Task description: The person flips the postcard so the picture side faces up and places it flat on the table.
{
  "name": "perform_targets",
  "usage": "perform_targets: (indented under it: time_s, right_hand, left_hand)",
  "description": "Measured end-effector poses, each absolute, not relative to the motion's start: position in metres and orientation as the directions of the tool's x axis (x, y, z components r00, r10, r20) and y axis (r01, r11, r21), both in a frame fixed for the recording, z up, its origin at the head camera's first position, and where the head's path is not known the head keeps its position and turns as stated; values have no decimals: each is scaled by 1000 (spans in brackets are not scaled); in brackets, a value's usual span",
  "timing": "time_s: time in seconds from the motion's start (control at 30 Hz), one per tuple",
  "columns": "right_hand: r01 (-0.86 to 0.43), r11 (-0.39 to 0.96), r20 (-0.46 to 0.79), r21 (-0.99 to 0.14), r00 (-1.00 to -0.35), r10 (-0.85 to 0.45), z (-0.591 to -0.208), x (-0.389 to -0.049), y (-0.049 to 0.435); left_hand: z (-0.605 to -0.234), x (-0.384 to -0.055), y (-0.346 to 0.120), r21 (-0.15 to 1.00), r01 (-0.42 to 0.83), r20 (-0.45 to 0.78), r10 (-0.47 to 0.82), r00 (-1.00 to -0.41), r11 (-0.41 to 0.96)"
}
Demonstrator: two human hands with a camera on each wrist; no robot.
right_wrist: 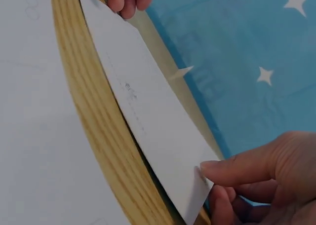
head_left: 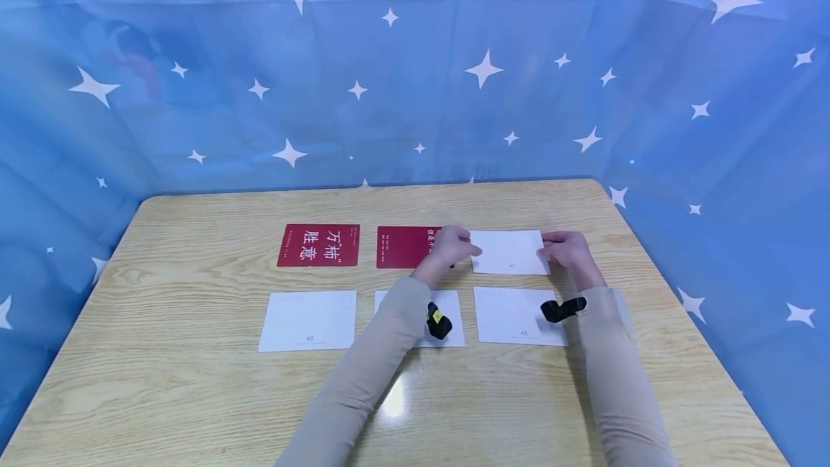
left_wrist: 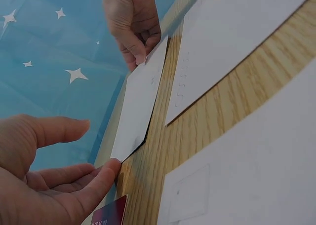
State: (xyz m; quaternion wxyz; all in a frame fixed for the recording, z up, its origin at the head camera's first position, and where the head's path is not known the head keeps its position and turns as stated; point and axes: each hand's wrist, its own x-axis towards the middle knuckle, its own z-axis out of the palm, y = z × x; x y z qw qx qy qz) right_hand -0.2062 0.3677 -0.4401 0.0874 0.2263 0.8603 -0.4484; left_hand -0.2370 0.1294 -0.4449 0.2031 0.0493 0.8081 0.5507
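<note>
At the back right of the table lies a white postcard [head_left: 508, 251], blank side up with a small printed mark near its front edge. My right hand [head_left: 572, 251] pinches its right end, thumb on top and fingers curled beneath, as the right wrist view shows. At the opposite end is my left hand [head_left: 450, 245]. Its fingertips [left_wrist: 112, 167] touch the card's corner from below, while the thumb [left_wrist: 66, 130] stands away from the card. A dark gap shows under the card's near edge. Left of it, a red card [head_left: 405, 247] with white writing is partly covered by my left hand.
Another red card [head_left: 318, 245] with white characters lies further left. In the front row are three white postcards: one on the left [head_left: 308, 321], a middle one [head_left: 447, 330] under my left forearm, and one on the right [head_left: 515, 316]. A blue star-patterned curtain [head_left: 415, 92] surrounds the wooden table [head_left: 162, 352].
</note>
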Motion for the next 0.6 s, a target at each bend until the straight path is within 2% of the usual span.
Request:
perform_targets:
  time_s: [0.13, 0.33, 0.6]
  right_hand:
    - [439, 514, -319, -737, -896, 309, -443, -206, 370]
    - [368, 533, -283, -762, -929, 238, -446, -201, 379]
    - [305, 444, -223, -843, -948, 227, -444, -195, 388]
  left_hand:
    - [-447, -236, 129, 917, -146, -267, 298, -916, 371]
    - [-450, -237, 130, 918, -128, -248, 291, -924, 375]
    - [-452, -238, 129, 934, -146, -244, 285, -927, 326]
